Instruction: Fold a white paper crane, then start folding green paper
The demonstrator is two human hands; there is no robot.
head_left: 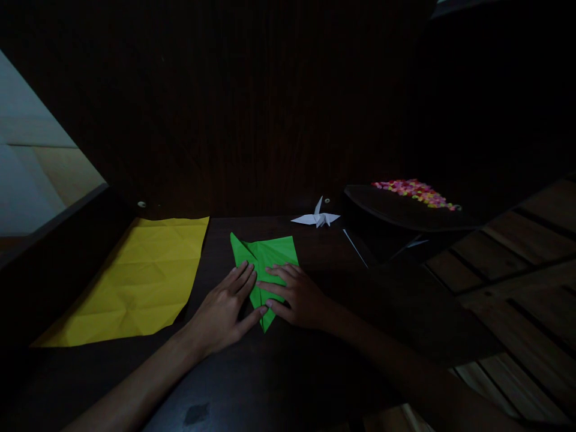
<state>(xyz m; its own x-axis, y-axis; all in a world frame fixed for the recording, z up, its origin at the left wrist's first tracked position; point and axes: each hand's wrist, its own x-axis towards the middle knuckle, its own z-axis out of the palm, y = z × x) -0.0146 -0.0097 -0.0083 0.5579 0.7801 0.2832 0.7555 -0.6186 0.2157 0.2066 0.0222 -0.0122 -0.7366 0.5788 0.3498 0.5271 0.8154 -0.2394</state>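
I am pressing the green paper (265, 261) flat at the middle of the table (315, 372) with my left hand (222, 312) and right hand (297, 297) spread open, grasping nothing; it is looking only partly folded, unlike the finished white crane (317, 218) at one o'clock.

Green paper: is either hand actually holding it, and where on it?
Neither grips it. Left hand and right hand lie flat, pressing the green paper's lower pointed part against the table.
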